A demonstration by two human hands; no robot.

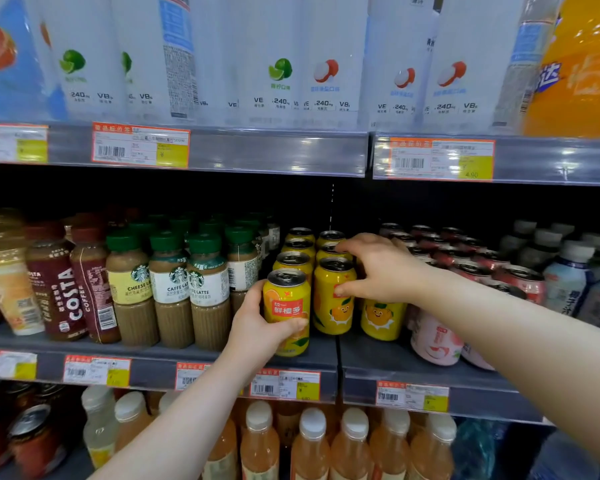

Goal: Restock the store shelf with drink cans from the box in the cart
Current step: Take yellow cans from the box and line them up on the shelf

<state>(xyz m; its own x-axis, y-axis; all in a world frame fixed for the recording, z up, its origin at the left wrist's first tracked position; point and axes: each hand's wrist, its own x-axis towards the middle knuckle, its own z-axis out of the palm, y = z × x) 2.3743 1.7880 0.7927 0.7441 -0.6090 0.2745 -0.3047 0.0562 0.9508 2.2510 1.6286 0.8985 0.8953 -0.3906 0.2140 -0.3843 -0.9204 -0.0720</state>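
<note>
Yellow orange-drink cans stand in rows on the middle shelf (388, 367). My left hand (257, 329) grips the front can of the left row (286, 299) near the shelf's front edge. My right hand (378, 268) reaches over the right side, its thumb on the front of the middle-row can (331, 299) and its fingers curled over the cans behind. A third front can (381, 318) stands just under my right wrist, partly hidden. Several more yellow cans (300, 245) line up behind. The box and cart are out of view.
Coffee bottles (170, 289) crowd the shelf left of the cans. Pink and red cans (437, 337) and white bottles (565, 278) stand to the right. Tall white bottles (291, 64) fill the upper shelf, orange juice bottles (312, 445) the lower one. Price tags (284, 384) line the shelf edges.
</note>
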